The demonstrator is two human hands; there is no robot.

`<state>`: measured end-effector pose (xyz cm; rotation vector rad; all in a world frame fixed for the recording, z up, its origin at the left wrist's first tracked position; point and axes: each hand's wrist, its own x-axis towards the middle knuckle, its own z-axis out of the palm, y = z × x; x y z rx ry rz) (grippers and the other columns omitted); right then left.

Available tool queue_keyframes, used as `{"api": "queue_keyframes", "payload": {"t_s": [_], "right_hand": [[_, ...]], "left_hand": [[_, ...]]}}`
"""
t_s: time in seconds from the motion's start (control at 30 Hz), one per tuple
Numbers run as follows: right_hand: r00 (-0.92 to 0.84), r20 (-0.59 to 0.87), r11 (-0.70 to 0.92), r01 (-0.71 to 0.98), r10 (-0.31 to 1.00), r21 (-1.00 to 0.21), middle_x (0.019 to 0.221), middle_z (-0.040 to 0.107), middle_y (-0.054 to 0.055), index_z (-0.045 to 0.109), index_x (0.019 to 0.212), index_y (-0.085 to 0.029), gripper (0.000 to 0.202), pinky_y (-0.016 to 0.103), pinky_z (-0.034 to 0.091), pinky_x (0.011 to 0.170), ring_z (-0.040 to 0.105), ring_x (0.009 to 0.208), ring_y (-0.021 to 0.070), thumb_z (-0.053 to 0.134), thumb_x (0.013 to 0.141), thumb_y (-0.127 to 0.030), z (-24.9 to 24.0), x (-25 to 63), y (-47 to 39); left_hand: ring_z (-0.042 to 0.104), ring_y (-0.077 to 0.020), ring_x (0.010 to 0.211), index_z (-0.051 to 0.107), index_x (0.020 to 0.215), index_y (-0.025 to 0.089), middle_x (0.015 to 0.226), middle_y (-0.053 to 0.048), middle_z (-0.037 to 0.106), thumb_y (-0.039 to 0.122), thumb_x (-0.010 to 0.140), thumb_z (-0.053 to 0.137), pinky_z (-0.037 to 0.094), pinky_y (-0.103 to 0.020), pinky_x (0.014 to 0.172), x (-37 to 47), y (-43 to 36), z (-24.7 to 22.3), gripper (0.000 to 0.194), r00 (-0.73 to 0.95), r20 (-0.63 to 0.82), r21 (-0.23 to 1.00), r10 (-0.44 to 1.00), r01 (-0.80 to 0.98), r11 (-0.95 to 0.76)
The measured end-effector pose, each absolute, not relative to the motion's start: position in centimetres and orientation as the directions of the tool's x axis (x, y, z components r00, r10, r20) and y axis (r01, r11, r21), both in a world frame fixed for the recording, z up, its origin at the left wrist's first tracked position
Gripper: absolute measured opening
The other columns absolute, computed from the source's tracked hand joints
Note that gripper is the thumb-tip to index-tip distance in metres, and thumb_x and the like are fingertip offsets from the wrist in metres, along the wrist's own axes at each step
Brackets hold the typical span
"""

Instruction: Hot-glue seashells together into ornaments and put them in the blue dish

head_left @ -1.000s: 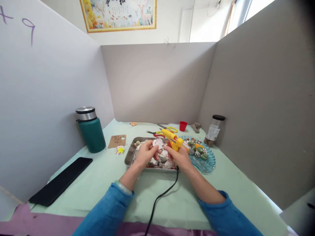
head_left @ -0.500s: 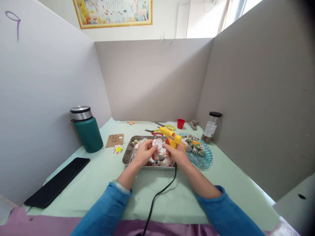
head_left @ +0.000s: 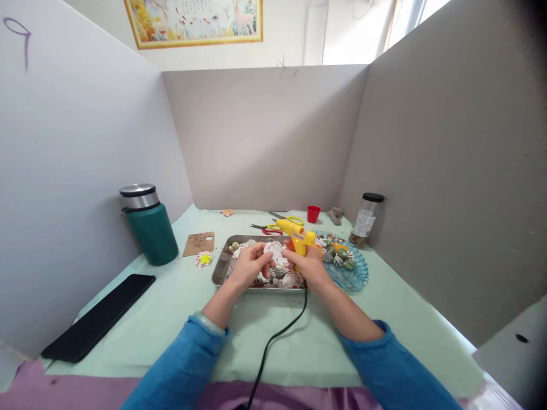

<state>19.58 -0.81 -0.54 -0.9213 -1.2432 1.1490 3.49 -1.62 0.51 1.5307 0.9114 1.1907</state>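
My left hand (head_left: 250,266) pinches a white, flat, shell-like piece (head_left: 273,249) between thumb and fingers. In my right hand (head_left: 311,266) is a yellow hot glue gun (head_left: 296,232), its nozzle pointing up and to the left; the fingers wrap its handle, and the right thumb side comes close to the white piece. Both hands hover over a metal tray (head_left: 219,275) of shells, partly covering it. The black cord (head_left: 273,337) runs from the glue gun toward the table's front edge. A blue scalloped plate (head_left: 359,278) with shells stands beside my right hand.
Two pairs of scissors (head_left: 294,220) lie behind the tray, near a red cup (head_left: 313,214). A brown card (head_left: 199,244), a yellow star piece (head_left: 205,259), a green flask (head_left: 152,233) and a black slab (head_left: 102,316) are left. A lidded jar (head_left: 364,221) stands right. Grey panels surround the table.
The view has shifted slightly. Both hands keep nearly the same places, still holding the white piece and the glue gun.
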Motion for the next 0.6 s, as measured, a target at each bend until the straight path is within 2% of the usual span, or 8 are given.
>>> {"api": "queue_keyframes", "payload": {"t_s": [0.33, 0.6], "right_hand": [[-0.039, 0.212, 0.204, -0.14, 0.977, -0.969, 0.051, 0.047, -0.008, 0.059, 0.096, -0.014, 0.037, 0.021, 0.029, 0.04, 0.037, 0.041, 0.0074, 0.07, 0.066, -0.034, -0.68, 19.54, -0.71], [-0.022, 0.235, 0.228, -0.158, 0.972, -0.961, 0.049, 0.045, -0.008, 0.059, 0.092, -0.016, 0.037, 0.022, 0.029, 0.041, 0.037, 0.041, 0.0081, 0.069, 0.069, -0.043, -0.76, 19.63, -0.53]], "left_hand": [[0.052, -0.0079, 0.039, 0.059, 0.084, 0.013, 0.065, -0.003, 0.065, 0.039, 0.072, 0.068, 0.04, -0.02, 0.044, 2.98, -1.24, 0.0, 0.03, 0.28, 0.183, 0.982, 0.943, -0.094, -0.162], [0.052, -0.0074, 0.04, 0.056, 0.078, 0.013, 0.065, -0.003, 0.065, 0.035, 0.07, 0.069, 0.043, -0.02, 0.043, 2.9, -1.04, 0.03, 0.027, 0.223, 0.093, 0.981, 0.97, -0.19, -0.051]]}}
